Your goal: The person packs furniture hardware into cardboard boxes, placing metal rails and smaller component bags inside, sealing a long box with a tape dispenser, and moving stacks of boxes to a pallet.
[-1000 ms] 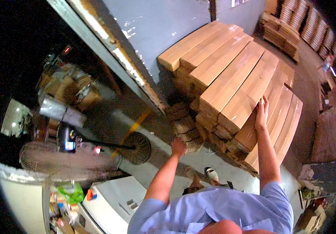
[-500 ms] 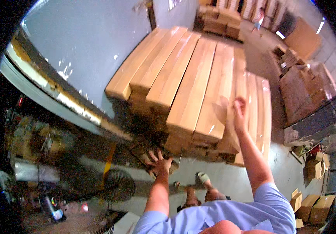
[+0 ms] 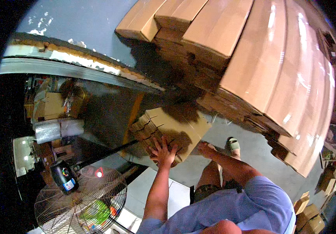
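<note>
My left hand (image 3: 164,153) lies with fingers spread on the near left edge of a stack of flat cardboard pieces (image 3: 187,126). Slots cut into the stack show along its left side. On the stack's right, my right hand (image 3: 206,149) is low beside the cardboard edge, close to my foot. Its fingers are small and indistinct, and I cannot tell whether they grip the cardboard. Long closed cardboard boxes (image 3: 253,58) are piled just beyond, their tops taped.
A standing fan (image 3: 80,199) with a wire cage is at lower left. A grey-blue wall panel (image 3: 82,23) with chipped paint rises at upper left. Cartons (image 3: 310,218) sit at lower right. My sandalled foot (image 3: 233,144) stands on the grey floor.
My right hand has come down from over the long boxes to beside the cardboard stack. The view has shifted left and lower, bringing the fan and the stack more into sight.
</note>
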